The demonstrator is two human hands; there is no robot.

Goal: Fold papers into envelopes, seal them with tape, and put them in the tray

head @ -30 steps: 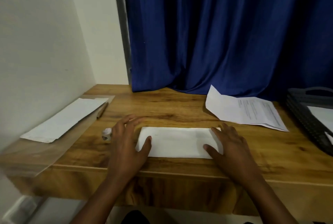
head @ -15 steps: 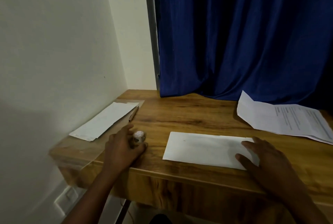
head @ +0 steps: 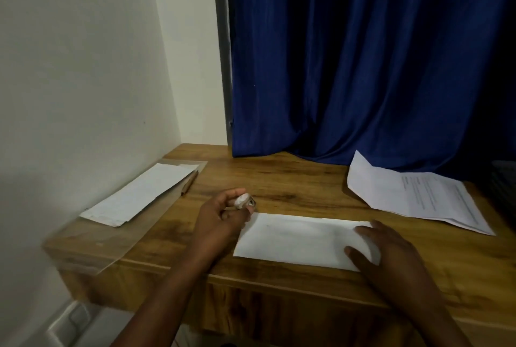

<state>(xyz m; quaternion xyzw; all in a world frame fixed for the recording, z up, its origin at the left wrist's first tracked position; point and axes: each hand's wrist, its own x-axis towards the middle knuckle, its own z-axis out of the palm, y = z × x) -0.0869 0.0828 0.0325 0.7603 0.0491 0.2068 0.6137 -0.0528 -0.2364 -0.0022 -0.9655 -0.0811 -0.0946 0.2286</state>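
1. Left hand [head: 220, 214]: raised just above the desk [head: 293, 181], fingers curled round a small roll of tape [head: 245, 200]. The roll is pinched between fingertips and thumb, at the upper left corner of the envelope [head: 296, 237].
2. Right hand [head: 391, 254]: fingers straight and spread, lying flat on the right end of the envelope and pressing it down. It grips nothing.
3. Envelope: white, long, lying flat near the desk's front edge, roughly centred along it. Its long side runs almost parallel to that edge. The right end is partly hidden under the right hand.
4. Printed sheet [head: 418, 193]: at the back right of the desk, with one corner raised against the blue curtain [head: 363, 61]. It lies well apart from the envelope.
5. Folded white paper [head: 139, 195]: near the left edge, lying on a clear plastic sheet [head: 92, 246] that overhangs the front left corner.
6. Pencil [head: 190, 182]: just beside the right side of the folded paper, pointing toward the back of the desk.
7. Dark tray [head: 504, 187]: only a sliver shows at the far right edge; contents cannot be told.
8. White wall [head: 83, 67]: bounds the desk on the left.
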